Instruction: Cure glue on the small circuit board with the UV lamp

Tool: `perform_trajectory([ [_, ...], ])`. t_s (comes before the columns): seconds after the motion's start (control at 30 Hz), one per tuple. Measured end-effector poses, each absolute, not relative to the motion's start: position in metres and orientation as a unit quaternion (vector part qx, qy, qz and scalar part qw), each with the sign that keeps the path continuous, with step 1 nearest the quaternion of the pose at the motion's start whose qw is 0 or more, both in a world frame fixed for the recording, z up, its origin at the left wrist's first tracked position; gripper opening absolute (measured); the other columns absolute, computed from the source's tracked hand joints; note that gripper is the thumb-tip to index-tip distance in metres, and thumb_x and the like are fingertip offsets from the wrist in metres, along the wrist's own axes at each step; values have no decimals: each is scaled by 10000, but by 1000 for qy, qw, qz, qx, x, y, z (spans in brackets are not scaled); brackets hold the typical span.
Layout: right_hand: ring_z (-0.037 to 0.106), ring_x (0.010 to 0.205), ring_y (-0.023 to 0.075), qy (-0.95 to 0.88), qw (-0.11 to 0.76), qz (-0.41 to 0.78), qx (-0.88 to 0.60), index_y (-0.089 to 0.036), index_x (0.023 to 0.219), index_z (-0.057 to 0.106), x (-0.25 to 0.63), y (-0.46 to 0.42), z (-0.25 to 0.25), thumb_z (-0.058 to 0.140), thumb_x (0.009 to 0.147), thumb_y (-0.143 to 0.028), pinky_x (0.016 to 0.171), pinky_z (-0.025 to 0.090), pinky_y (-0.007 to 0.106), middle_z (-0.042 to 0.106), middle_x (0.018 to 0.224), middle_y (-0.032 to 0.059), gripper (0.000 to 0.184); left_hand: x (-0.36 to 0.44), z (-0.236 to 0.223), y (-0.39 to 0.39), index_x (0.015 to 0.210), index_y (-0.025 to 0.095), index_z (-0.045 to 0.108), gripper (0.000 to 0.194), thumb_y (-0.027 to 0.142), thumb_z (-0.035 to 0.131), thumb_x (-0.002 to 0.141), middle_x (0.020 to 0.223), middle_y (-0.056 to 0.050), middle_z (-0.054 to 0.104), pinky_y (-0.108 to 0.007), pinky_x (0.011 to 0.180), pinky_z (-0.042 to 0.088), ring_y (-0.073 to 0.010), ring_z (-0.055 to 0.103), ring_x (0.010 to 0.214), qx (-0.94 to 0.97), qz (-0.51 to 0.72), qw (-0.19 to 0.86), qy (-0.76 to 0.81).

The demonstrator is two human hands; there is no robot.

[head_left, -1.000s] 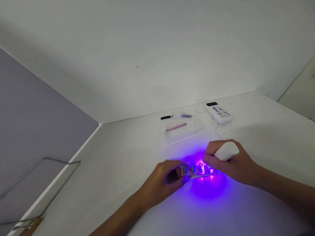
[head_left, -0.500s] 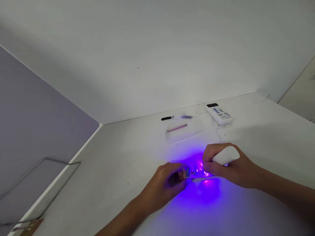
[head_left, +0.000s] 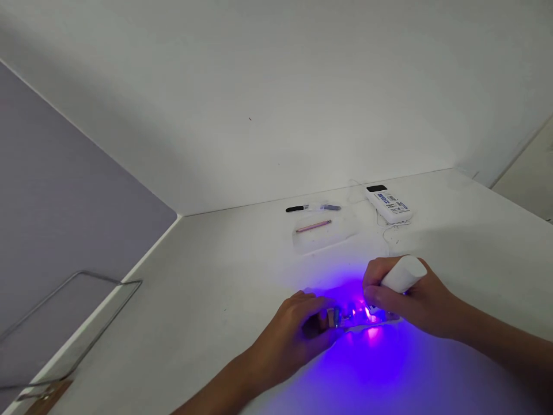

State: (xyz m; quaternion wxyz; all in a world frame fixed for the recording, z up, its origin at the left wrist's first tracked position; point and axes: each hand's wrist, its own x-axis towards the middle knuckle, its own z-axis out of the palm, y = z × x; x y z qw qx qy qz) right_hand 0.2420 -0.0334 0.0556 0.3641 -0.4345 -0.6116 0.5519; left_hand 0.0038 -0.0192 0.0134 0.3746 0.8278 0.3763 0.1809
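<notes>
Pale wall across the top of the frame, white worktop below, and violet light floods the lower centre! Right at its edge, the left hand has thumb and fingers slightly parted, the left end of a small strip between them. Over to the right hand: its grip is wrapped snugly around a white lamp, glowing end down at the strip, though whether they touch is lost in the glare. Upper centre of the worktop, a pink pen lies on a clear sheet, with a white device to its right.
</notes>
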Motion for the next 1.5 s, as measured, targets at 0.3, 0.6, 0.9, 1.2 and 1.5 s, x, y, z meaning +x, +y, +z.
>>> perform_trajectory([
  [0.3,449,540,110,-616,371,528,-451,-192,639,570,240,-32,58,648,817,-231,475,375,220,526,612,-25,198,9,9,-18,873,181,700,87,253,727,831,705,20,618,-207,578,405,-124,520,617,759,229,473,384],
  [0.6,463,554,123,-638,366,500,-457,-199,652,578,246,-31,53,623,840,-234,493,403,237,526,625,-16,196,10,15,-13,809,155,685,34,131,697,788,674,24,645,-186,563,432,-103,555,581,738,233,526,354],
  [0.9,488,565,131,-659,357,492,-444,-198,632,583,248,-30,54,629,835,-204,499,410,246,552,633,-9,208,5,14,-9,875,162,734,110,127,680,785,728,8,665,-200,577,437,-116,564,634,726,220,554,343],
  [1.2,486,568,130,-628,353,524,-454,-199,635,594,249,-28,53,635,832,-226,495,409,245,547,636,-15,203,2,18,-7,929,165,744,136,162,687,806,751,5,690,-198,584,422,-114,561,639,703,192,583,358],
  [1.5,475,529,121,-633,340,534,-445,-194,602,573,241,-30,60,652,787,-201,481,384,240,535,581,-22,201,0,16,-4,918,166,717,79,168,699,841,708,19,659,-187,566,423,-108,544,619,704,186,593,344],
])
